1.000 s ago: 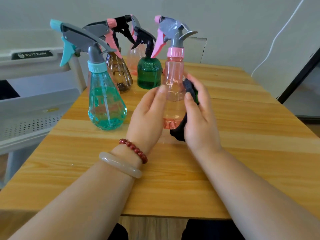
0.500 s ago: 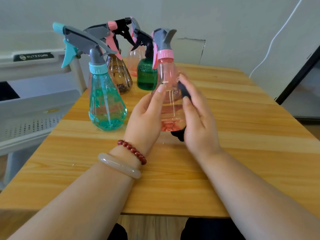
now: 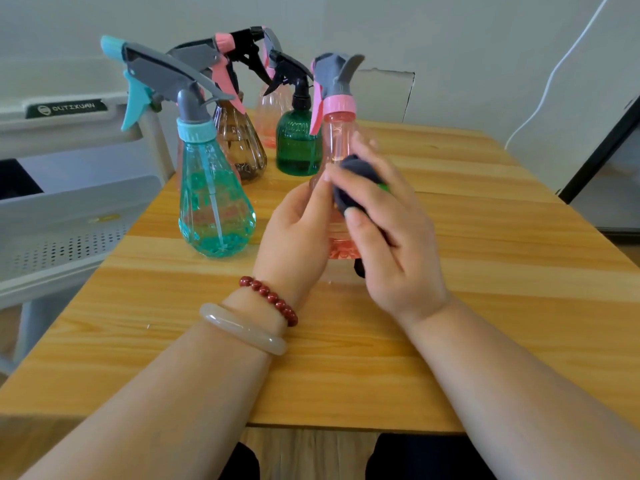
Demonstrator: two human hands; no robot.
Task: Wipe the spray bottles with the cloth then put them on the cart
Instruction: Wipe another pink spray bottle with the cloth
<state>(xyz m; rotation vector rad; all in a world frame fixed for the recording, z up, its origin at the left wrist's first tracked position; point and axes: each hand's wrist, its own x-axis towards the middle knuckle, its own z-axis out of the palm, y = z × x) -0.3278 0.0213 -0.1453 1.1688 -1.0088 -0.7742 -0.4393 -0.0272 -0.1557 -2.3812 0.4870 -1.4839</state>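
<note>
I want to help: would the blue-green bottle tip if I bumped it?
Probably not easily: the teal bottle has a wide, rounded base. Its big trigger head may make it top-heavy. It looks mostly empty, so likely light and easy to slide.

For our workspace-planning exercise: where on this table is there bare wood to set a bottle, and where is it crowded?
Bare wood: right of the right hand to the table's right edge, and the near-left stretch between the teal bottle and the front edge. Crowded: the far-left corner, where it clusters with the brown bottle and green bottle.
</note>
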